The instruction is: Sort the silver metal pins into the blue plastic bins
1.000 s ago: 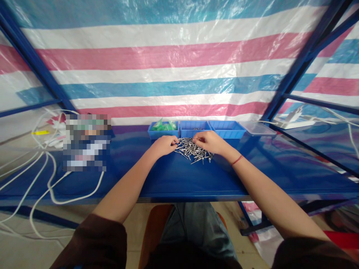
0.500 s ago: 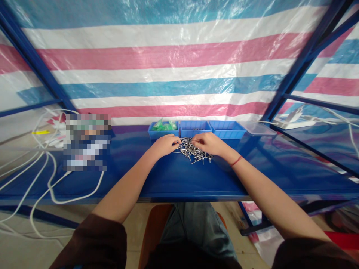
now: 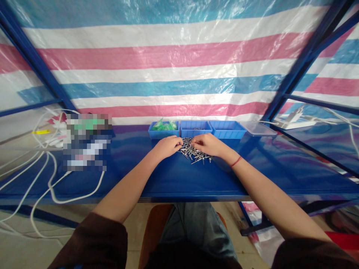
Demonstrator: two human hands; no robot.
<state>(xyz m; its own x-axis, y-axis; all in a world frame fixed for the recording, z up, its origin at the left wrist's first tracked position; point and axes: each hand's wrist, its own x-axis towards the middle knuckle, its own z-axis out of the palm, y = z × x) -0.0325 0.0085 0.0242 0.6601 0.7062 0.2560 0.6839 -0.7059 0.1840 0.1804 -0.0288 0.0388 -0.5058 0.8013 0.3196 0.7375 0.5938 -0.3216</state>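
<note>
A loose pile of silver pop rivets (image 3: 193,153) lies on the blue table (image 3: 193,181) between my hands. My left hand (image 3: 169,145) is at the pile's left edge, fingers curled together over the nearest rivets. On the other side, my right hand (image 3: 209,144) reaches over the pile's upper right with thumb and fingertips pinched close together. Whatever either hand has between its fingertips is too small to make out. Just behind the pile stands the middle blue bin (image 3: 195,131), with a few small metal pieces inside.
The left blue bin (image 3: 164,132) holds green plastic bags; the right blue bin (image 3: 227,132) stands beside the middle one. A clear plastic lid (image 3: 259,129) lies farther right. White cables (image 3: 52,186) trail over the table's left side. A striped tarp (image 3: 174,59) hangs behind.
My left hand has moved slightly right and inward along the pile's left edge, its fingers curling down more. My right hand has shifted only a little, staying pinched over the rivets.
</note>
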